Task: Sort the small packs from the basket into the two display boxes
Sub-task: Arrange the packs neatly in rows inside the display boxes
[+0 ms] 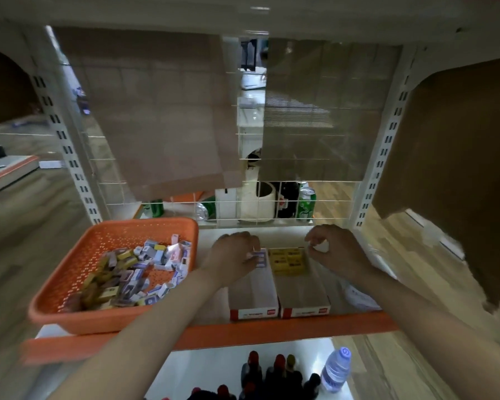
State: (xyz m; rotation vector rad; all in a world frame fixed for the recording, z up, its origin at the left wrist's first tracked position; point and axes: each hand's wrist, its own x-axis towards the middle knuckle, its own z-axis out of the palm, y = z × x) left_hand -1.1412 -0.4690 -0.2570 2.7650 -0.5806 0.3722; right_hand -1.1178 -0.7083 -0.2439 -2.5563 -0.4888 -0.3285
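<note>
An orange basket sits at the shelf's left front corner, holding a loose heap of small packs, some olive-yellow, others white with blue or purple. Two white display boxes with red fronts stand side by side at the front edge. The left box holds purple-and-white packs at its far end, where the left hand curls its fingers onto them. The right box holds yellow packs at its far end. The right hand hovers beside them, fingers curled; whether it pinches anything I cannot tell.
</note>
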